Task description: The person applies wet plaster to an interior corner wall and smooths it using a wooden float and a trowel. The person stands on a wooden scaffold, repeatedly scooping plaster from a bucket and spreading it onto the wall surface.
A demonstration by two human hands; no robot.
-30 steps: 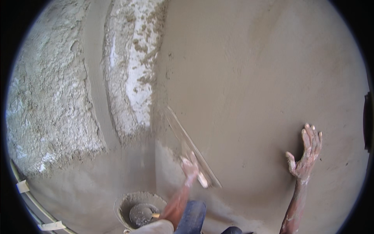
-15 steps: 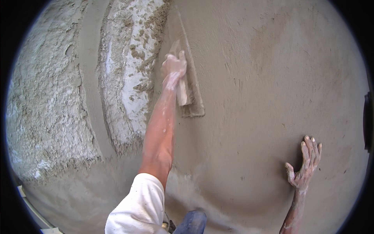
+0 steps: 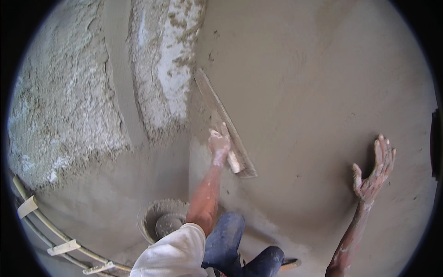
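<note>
My left hand (image 3: 219,144) is closed round the light wooden handle of a long plastering float (image 3: 236,140). The float's blade slants against the grey plastered wall (image 3: 295,111), its upper end near the border with the rough strip. Off to the right, my right hand (image 3: 374,174) holds no tool; its fingers are stretched out and its thumb is apart. It rests on or just over the smooth plaster; full contact cannot be made out. Wet plaster smears both hands.
Rough, whitish wall (image 3: 69,106) with a smooth vertical band (image 3: 121,69) lies at left. Below my left arm stands a bucket (image 3: 146,217) holding a round object. A ladder (image 3: 28,207) curves along the lower left. My legs in blue trousers (image 3: 226,235) are at the bottom.
My left hand has drawn the float downward along the wall, and the float leans more to the left. The view has shifted, bringing in the bucket, more ladder and both legs.
</note>
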